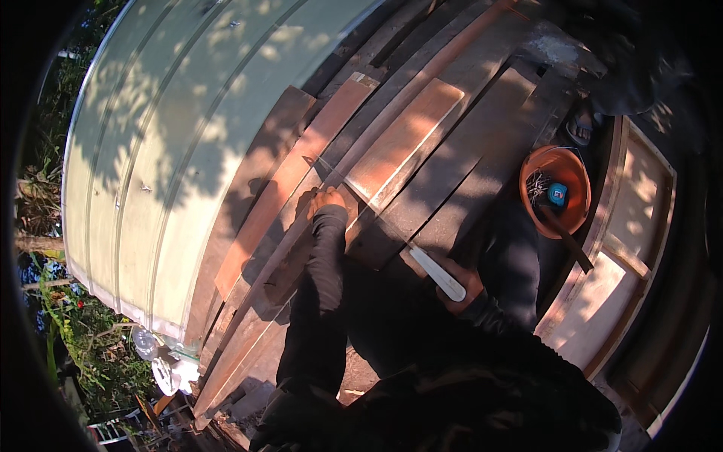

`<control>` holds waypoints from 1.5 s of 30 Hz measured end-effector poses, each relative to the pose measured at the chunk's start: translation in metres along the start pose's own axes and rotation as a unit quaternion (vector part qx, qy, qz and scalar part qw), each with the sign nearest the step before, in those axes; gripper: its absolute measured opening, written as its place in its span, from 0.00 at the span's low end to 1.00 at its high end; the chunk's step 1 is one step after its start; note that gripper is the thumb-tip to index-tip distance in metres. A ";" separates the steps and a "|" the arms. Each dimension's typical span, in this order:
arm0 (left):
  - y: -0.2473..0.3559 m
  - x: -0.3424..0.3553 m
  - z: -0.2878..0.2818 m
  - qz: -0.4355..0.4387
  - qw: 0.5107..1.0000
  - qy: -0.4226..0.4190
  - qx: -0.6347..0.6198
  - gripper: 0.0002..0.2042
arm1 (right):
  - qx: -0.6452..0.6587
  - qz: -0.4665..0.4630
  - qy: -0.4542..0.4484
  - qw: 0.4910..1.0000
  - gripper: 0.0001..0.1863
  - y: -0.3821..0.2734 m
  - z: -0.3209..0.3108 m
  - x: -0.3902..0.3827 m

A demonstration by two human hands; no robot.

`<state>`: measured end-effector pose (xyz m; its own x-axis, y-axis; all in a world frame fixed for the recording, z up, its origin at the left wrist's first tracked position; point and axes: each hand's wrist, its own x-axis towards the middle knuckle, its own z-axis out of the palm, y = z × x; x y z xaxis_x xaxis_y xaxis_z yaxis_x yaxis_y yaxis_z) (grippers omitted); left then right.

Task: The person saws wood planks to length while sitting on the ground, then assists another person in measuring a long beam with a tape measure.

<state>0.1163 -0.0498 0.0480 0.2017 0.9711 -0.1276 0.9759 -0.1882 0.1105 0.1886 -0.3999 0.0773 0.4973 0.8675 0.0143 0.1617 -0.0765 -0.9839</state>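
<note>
My right hand (465,280) is closed around the white handle (438,273) of what looks like a handsaw. Its thin blade (385,223) shows nearly edge-on and slants up and left across the wood toward my left hand. My left hand (328,200) bends its fingers over a long narrow wooden board (282,252), holding it beside the blade. Just beyond the blade lies a short, sunlit reddish plank (407,143). Shadow hides part of the saw, so I cannot tell how deep the blade sits in the wood.
Several dark planks (471,177) lie side by side beneath. To the left, a loose reddish plank (301,173) rests near a pale ribbed sheet (158,151). At right stand an orange bucket (532,169) holding nails and a blue tape measure (556,193), and a wooden frame (625,252).
</note>
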 end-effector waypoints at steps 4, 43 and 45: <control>0.005 -0.005 -0.005 -0.034 0.999 0.004 -0.011 0.25 | 0.109 0.000 0.032 0.994 0.26 -0.018 -0.031 -0.066; 0.007 -0.004 -0.006 0.059 0.998 0.008 0.011 0.26 | 0.028 -0.027 0.053 0.998 0.30 0.005 0.030 0.083; 0.011 -0.008 -0.012 0.045 0.999 -0.006 0.028 0.27 | 0.024 -0.017 0.039 0.999 0.30 -0.009 0.009 0.030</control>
<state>0.1248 -0.0575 0.0623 0.2890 0.9483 -0.1315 0.9570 -0.2823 0.0675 0.1945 -0.3689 0.0849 0.5581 0.8276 0.0600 0.1391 -0.0220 -0.9900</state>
